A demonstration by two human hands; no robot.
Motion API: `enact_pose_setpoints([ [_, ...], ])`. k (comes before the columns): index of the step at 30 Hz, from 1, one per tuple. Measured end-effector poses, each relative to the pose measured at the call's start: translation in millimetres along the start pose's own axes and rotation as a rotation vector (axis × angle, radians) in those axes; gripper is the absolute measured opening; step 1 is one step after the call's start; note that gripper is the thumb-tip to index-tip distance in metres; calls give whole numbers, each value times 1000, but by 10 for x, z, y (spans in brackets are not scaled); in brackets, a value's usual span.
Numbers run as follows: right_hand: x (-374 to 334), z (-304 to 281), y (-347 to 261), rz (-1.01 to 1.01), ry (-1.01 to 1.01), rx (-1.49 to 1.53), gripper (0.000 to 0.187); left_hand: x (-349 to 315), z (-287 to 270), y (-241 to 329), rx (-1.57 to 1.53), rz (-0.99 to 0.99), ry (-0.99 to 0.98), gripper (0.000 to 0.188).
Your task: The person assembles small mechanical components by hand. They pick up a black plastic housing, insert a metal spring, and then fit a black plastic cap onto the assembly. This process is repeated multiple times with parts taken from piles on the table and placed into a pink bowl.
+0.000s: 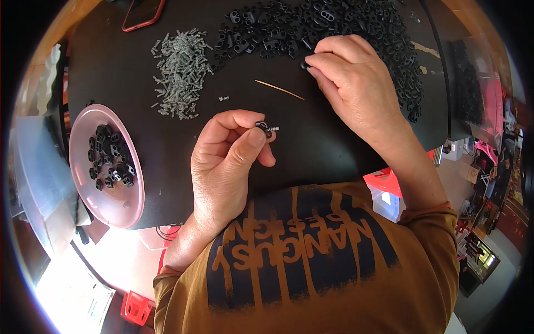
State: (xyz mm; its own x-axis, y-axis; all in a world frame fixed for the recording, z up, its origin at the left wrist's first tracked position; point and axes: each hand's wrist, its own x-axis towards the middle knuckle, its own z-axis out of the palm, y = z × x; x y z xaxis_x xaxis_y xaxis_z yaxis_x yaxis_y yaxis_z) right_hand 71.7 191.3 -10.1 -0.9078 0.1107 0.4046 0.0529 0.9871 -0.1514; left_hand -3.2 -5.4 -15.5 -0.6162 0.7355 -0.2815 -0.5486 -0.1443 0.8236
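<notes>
My left hand [222, 158] pinches a small black plastic cord-lock piece [261, 126] between thumb and fingertips, over the near middle of the table. A short metal spring [273, 128] sticks out sideways from that piece. At the edge of a big heap of black cord-lock parts [267, 30], my right hand [359, 80] has thumb and index finger closed on a small black part [304, 65], mostly hidden by the fingertips. One loose spring [224, 98] and a wooden toothpick [279, 89] lie between the hands and the heaps.
A pile of springs [181, 78] spreads left of the black heap. At the left table edge sits a pink plastic bowl [140, 186] with several black cord locks inside. A red-edged phone [143, 15] lies at the far left. A red stool [136, 308] stands on the floor.
</notes>
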Motion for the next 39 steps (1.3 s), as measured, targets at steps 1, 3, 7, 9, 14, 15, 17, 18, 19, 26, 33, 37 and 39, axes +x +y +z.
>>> enact_pose_setpoints([
  [1, 4, -6, -5, -6, 3, 29, 10, -6, -6, -4, -2, -6, 3, 16],
  [3, 0, -7, -12, -12, -13, 77, 11, -7, -17, -17, -9, -4, -6, 16],
  [7, 8, -35, -19, -12, -82, 151, 15, -3, -21, -22, -23, -1, -10, 17],
  [9, 6, -35, -19, 4, -86, 181, 17, -2, -18, -11, -14, -4, -12, 18],
  [14, -29, -14, -29, 67, -105, 254, 17, 4, -47, -24, -19, -9, -42, 18],
  [15, -35, -15, -34, 56, -105, 248, 16, 5, -35, -23, -13, -4, -33, 19],
  [17, -46, -22, -43, 36, -105, 235, 16, 5, -31, -22, -13, 0, -42, 19],
  [18, -47, -47, -80, 162, -125, 376, 16, 0, -46, -21, -18, 0, -57, 19],
  [19, -46, -103, -145, 289, -145, 518, 17, -5, -57, -21, -23, 0, -71, 19],
  [26, -55, -232, -446, 811, -33, 1442, 20, -25, -37, -24, -44, 104, -124, 18],
  [33, -61, -109, -699, 850, 12, 1693, 15, -8, -37, -39, -194, 168, -158, 14],
  [37, -48, -104, -765, 767, 3, 1839, 14, 2, -84, -36, -244, 150, -161, 13],
  [39, -51, -114, -779, 739, 4, 1819, 13, -13, -83, -24, -248, 139, -144, 13],
])
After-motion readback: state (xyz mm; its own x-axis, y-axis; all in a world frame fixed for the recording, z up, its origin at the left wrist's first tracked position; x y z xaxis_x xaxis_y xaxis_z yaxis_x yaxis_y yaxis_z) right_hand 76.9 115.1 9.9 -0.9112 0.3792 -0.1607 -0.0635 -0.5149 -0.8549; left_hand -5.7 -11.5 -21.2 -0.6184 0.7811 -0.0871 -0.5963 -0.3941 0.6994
